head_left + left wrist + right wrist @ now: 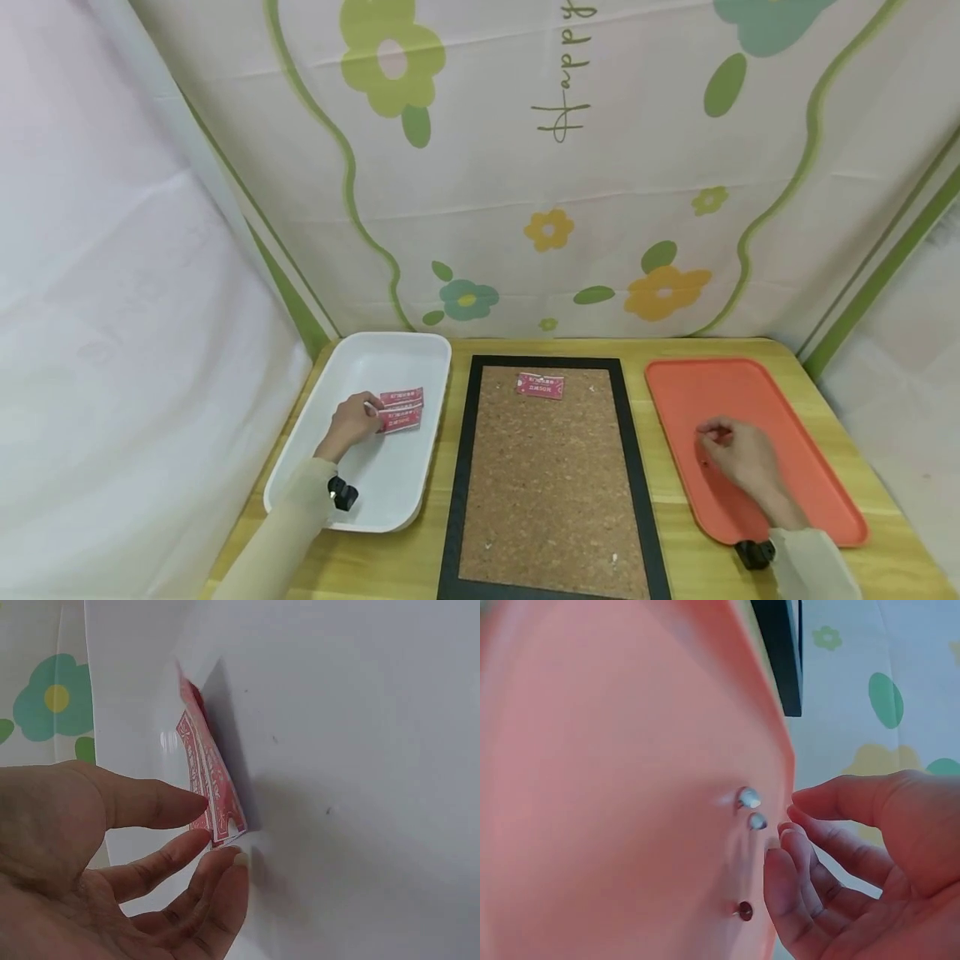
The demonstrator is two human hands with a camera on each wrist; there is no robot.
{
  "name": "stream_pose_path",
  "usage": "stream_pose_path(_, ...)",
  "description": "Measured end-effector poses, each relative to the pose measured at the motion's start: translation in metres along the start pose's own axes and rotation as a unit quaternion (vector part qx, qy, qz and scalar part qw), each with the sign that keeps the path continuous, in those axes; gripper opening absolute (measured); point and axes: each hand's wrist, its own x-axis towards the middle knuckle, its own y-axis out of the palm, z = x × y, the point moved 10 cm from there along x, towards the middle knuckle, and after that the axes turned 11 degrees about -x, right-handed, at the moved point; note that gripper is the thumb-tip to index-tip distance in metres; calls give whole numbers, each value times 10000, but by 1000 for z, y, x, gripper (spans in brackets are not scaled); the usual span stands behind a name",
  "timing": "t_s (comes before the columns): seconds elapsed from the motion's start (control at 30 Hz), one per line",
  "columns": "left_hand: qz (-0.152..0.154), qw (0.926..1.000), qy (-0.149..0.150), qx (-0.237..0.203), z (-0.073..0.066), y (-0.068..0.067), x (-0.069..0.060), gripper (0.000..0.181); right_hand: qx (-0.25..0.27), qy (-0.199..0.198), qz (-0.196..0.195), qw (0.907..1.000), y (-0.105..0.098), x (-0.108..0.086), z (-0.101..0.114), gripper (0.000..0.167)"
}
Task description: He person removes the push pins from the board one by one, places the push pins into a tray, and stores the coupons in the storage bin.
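My left hand (351,427) reaches into the white tray (352,508), at the left end of pink-red coupons (402,398). In the left wrist view, thumb and index finger pinch the edge of a coupon (217,791), which stands tilted off the tray floor. My right hand (742,454) hovers over the orange-red tray (810,492), thumb and index tips close together. Nothing shows between them. Beside those fingertips in the right wrist view lie two silvery thumbtacks (748,798) and a darker thumbtack (743,910).
Between the trays lies a black-framed cork board (551,475) with a coupon (540,386) at its top edge. Small shiny spots dot the cork near its corners. A wooden table (622,348) bears everything, and a flower-printed curtain (480,175) hangs behind.
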Motion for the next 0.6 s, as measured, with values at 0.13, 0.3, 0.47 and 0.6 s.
stream_pose_path(0.13, -165, 9998, 68, 85, -6, -6, -2, 29, 46, -16, 125, 9999, -2, 4, 6, 21)
stream_pose_path(0.3, -425, 9979, 470, -96, -23, -10, -4, 28, 81, -83, 224, 9997, -3, 11, 17, 24)
stream_pose_path(0.47, -564, 9915, 1066, -479, -53, -8, -7, 25, 206, -88, 215, 9995, -3, 18, 27, 24)
stream_pose_path(0.6, -605, 9849, 1419, -784, -76, -3, -11, 23, 265, -153, 164, 9994, -3, 27, 40, 22)
